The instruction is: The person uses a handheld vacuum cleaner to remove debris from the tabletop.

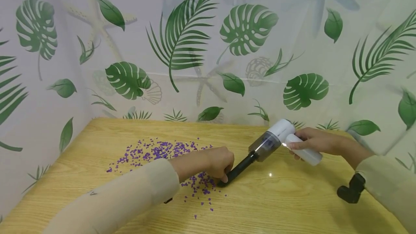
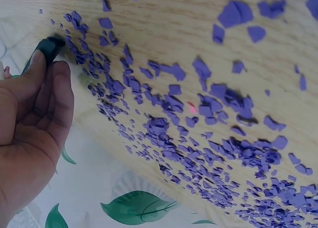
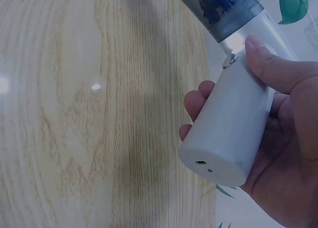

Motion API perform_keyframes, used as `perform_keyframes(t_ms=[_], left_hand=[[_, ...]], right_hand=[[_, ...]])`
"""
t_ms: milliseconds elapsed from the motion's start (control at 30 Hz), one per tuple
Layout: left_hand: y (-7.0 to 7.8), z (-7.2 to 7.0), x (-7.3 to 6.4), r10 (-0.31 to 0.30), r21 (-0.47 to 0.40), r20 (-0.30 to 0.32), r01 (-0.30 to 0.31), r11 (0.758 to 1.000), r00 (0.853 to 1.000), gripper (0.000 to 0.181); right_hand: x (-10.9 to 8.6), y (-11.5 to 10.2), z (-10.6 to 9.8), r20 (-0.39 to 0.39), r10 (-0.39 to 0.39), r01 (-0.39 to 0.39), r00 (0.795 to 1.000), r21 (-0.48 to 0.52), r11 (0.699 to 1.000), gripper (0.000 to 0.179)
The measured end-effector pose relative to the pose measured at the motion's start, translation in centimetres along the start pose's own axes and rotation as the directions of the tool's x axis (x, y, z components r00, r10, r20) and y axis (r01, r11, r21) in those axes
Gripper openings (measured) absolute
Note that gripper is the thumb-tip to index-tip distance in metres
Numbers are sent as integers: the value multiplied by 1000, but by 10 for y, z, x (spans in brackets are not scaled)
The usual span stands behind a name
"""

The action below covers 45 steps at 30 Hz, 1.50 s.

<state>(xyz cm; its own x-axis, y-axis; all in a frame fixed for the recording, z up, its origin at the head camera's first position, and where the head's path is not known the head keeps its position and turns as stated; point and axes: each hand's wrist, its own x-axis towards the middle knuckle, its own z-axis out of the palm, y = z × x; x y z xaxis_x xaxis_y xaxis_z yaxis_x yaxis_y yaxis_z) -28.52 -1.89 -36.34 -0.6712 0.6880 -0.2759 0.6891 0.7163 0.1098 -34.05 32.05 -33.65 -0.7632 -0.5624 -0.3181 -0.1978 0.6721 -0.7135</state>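
A white handheld vacuum cleaner (image 1: 282,129) with a smoky clear dust cup (image 1: 265,145) slants across the right half of the table. My right hand (image 1: 308,142) grips its white handle (image 3: 226,123), thumb lying along the top near a small silver button. Purple bits show inside the cup. At the other end, my left hand (image 1: 221,162) pinches the black nozzle (image 1: 238,169) close to its tip. That tip (image 2: 52,44) is down at the table, right at the edge of the scattered purple paper scraps (image 2: 169,138).
More purple scraps (image 1: 162,150) spread over the middle and left of the wood-grain table (image 1: 276,205). Behind the table hangs a leaf-patterned cloth (image 1: 201,46). A black wrist mount (image 1: 352,189) sticks out from the right sleeve.
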Motion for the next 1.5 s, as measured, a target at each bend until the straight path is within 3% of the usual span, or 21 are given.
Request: perform_keyframes(t_ms=[467, 767, 933, 1100, 1200, 1367, 1500], left_hand=[[-1, 2, -4, 67, -18, 32, -67, 998, 997, 17], [0, 6, -3, 71, 39, 45, -73, 997, 996, 26], [-12, 0, -1, 82, -74, 56, -78, 994, 995, 20], [-25, -10, 1, 71, -218, 43, -60, 974, 997, 18], [-30, -15, 3, 57, -238, 23, -50, 970, 998, 20], [-35, -13, 8, 63, -153, -24, -66, 986, 998, 22], [-39, -13, 11, 32, -96, -71, -39, 995, 997, 25]], right_hand=[[0, 1, 4, 40, 25, -25, 999, 13, 1000, 36], [0, 0, 7, 59, 49, -52, 997, 52, 997, 36], [-3, -1, 2, 31, 60, -62, 998, 52, 997, 38], [-5, -2, -6, 9, 47, -47, 999, 65, 997, 40], [-5, -4, -9, -9, 37, -36, 999, 77, 996, 40], [-4, -6, -11, -26, 29, -26, 999, 91, 996, 38], [-4, -9, -13, -36, 26, -23, 999, 106, 994, 38]])
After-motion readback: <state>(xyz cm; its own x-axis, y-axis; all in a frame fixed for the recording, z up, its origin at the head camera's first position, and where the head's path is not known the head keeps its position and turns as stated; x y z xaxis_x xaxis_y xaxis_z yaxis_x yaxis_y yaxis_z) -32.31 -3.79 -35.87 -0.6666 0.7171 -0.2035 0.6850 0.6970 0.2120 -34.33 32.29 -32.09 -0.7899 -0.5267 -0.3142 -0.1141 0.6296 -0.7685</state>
